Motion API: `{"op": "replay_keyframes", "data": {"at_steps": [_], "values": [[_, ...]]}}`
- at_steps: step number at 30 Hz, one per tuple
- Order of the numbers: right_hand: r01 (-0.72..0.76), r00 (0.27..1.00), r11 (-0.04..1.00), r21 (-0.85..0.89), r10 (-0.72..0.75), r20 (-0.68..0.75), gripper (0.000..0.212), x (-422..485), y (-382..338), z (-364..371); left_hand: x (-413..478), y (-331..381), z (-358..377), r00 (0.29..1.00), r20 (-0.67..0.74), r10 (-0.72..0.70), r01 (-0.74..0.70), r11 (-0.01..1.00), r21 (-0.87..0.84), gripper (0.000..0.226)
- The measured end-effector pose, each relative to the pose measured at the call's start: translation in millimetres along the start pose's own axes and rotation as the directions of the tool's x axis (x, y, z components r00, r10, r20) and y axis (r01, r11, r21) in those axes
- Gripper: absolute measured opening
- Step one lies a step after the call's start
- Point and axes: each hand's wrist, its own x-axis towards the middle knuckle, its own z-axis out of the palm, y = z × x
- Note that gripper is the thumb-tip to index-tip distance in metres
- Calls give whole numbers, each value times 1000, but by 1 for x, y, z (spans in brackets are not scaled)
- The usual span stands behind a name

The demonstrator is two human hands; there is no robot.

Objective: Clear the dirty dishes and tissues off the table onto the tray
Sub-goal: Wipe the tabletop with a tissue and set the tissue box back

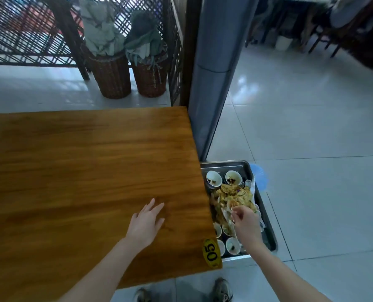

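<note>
A: How far along are we?
B: Nearly done, we judge. Every dirty thing we see sits off the table (83,171); only a number tag (211,252) marks its near right corner.
A: Where exactly?
B: On the tray (247,166), just beside the table's right edge and lower. Small bowls (214,178) stand at both ends, with a heap of scraps and tissues (233,192) between.
A: Our hands?
B: The left hand (145,223) lies spread flat near the table's right edge, holding nothing. The right hand (246,223) is over the heap, fingertips bunched; we cannot tell whether they pinch anything
</note>
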Motion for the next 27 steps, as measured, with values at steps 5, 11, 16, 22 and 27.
{"op": "replay_keyframes", "data": {"at_steps": [5,11,16,22,27], "values": [[14,997,997,-74,-8,79,16,42,39,-49,-8,58,19,992,-47,-120,116,990,-81,53],[67,976,984,-164,-31,214,20,71,75,-82,-32,105,45,955,-119,-270,245,950,-194,52],[124,963,980,-158,-81,256,26,68,88,-98,-56,124,61,930,-157,-332,294,929,-224,55],[188,950,972,-137,-145,275,19,59,84,-109,-79,139,64,913,-222,-341,287,927,-243,54],[260,918,952,-162,-192,346,18,34,75,-122,-105,149,73,888,-309,-340,289,936,-199,52]]}}
